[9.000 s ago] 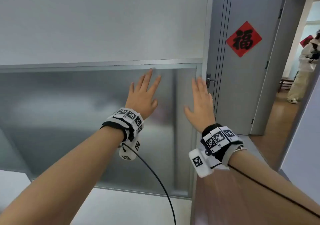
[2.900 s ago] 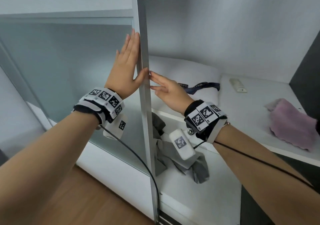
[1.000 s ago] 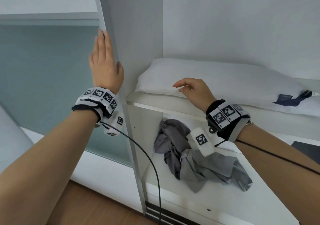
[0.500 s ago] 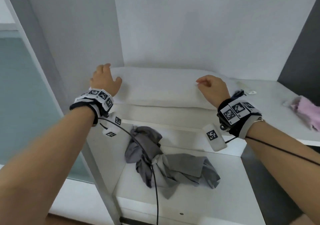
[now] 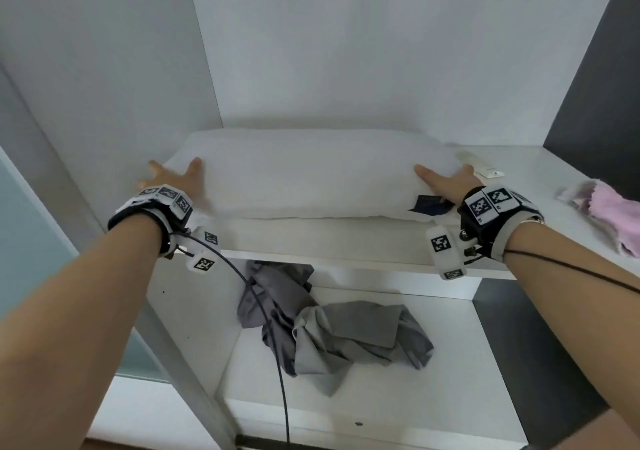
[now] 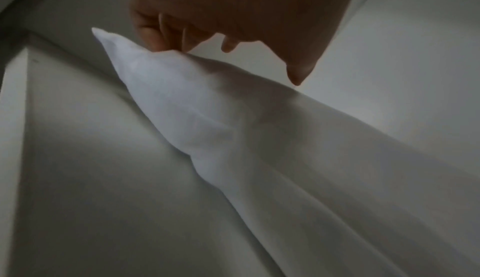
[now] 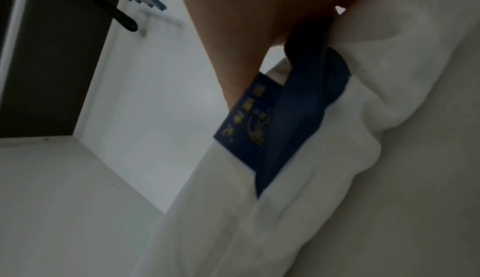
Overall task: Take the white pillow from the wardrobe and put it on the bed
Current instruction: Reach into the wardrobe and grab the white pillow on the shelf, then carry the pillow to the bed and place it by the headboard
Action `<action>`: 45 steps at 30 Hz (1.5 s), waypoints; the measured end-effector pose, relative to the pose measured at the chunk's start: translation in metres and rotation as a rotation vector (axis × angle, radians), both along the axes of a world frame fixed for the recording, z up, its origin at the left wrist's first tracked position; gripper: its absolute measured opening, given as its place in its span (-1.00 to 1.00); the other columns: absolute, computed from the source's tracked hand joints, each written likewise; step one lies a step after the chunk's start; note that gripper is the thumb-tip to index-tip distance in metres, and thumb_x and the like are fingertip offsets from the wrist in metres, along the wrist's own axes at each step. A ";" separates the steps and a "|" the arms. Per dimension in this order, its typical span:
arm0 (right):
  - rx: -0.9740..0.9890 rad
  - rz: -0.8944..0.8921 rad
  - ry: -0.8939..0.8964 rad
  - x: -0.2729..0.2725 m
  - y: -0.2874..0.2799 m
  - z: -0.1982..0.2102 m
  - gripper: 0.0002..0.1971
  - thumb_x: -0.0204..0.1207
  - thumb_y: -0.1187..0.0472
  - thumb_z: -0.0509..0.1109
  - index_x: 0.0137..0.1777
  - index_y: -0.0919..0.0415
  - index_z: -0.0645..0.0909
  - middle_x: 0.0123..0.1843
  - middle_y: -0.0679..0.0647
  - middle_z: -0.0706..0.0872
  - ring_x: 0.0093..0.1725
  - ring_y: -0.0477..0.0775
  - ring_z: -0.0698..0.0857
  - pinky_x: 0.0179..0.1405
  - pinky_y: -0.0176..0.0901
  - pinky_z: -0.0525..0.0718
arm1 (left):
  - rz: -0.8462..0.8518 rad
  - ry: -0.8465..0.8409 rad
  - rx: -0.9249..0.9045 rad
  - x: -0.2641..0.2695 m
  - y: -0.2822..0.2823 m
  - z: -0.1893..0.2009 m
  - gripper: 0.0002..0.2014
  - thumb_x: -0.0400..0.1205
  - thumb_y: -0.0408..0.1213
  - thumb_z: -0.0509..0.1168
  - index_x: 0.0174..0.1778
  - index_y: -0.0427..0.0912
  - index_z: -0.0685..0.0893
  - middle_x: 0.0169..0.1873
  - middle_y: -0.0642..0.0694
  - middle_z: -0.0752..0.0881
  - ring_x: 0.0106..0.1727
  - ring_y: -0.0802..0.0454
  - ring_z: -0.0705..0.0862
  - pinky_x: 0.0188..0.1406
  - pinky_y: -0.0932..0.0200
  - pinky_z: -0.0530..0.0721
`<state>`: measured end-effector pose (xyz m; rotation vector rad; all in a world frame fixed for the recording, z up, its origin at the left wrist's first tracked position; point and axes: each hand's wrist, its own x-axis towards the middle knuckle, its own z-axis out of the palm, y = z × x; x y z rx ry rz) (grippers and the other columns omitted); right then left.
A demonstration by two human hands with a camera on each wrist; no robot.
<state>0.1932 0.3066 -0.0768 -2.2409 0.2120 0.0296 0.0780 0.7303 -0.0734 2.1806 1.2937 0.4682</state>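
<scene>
Pillow lies flat on upper wardrobe shelf, against left wall, not yet lifted. Step judged: grasp being set at both ends.

Left hand spread on left end, fingers touching top, thumb apart. Right hand laid open on right end beside blue tag; fingers hidden, grip not confirmed.

Next move judged: both ends to be clasped, pillow drawn forward over shelf edge, carried to bed.
</scene>
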 end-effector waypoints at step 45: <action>0.986 0.691 -0.077 -0.244 0.017 0.020 -0.64 0.23 0.33 0.59 0.05 0.22 0.67 -0.03 0.07 0.74 -0.12 -0.01 0.70 -0.23 -0.39 0.66 | 0.609 -0.555 0.368 -0.519 -0.235 0.041 -0.86 0.58 -0.15 0.28 -0.02 -0.10 0.63 -0.16 -0.11 0.62 -0.08 -0.03 0.58 -0.11 0.16 0.46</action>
